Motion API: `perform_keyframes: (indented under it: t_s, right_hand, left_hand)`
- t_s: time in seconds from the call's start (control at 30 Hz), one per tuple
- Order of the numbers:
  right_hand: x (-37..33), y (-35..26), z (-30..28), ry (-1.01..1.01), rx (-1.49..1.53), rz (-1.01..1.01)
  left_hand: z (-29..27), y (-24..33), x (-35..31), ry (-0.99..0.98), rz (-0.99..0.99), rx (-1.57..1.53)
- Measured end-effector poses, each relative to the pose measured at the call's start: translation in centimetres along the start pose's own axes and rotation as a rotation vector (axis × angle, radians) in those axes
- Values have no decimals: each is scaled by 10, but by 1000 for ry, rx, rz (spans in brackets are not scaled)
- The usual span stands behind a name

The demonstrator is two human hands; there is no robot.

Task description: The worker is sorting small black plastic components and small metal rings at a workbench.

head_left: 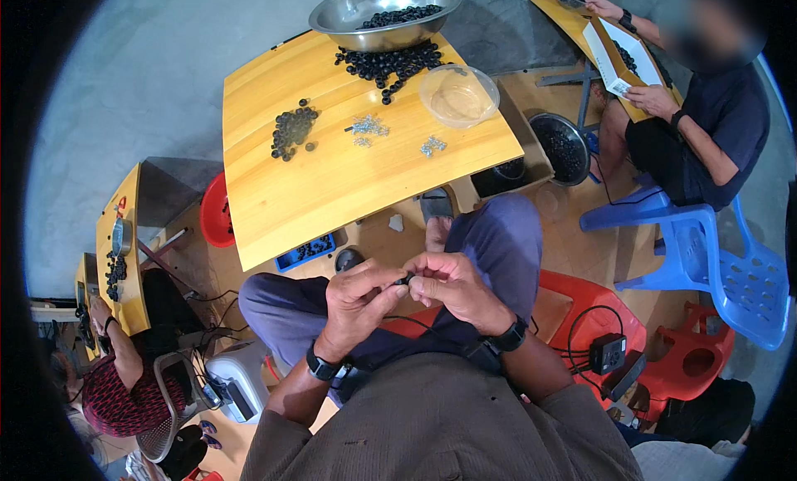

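Above my lap, both hands meet on a small round black part [404,279]. My left hand [359,294] pinches it from one side with thumb and fingers. From the other side, the fingertips of my right hand [452,286] are closed on it too. Much of the part is hidden by the fingers, so its exact kind cannot be made out. Ahead on the wooden table [357,199] lie a group of dark round parts [292,132], a pile of small silvery metal pieces [367,128] and a smaller metal pile [432,146].
A steel bowl [386,39] of black parts stands at the table's far edge, beside loose black parts [386,66] and a clear plastic tub [459,96]. A blue tray [305,252] sits below. Co-workers sit left and right; a blue chair [706,249] is at right.
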State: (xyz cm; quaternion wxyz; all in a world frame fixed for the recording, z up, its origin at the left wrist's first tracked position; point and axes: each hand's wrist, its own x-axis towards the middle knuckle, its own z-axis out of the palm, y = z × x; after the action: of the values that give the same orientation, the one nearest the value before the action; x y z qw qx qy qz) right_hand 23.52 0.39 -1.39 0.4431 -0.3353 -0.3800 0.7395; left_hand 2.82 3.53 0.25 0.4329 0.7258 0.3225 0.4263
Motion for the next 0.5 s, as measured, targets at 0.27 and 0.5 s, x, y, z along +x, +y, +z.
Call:
perform_keyframes:
  t_s: [0.27,0.5]
  right_hand:
    - [-2,10,-7,-69,96,21]
    - [-7,1,2,8,96,30]
  left_hand:
    - [6,6,-7,31,-203,-222]
    - [-2,9,7,-77,98,167]
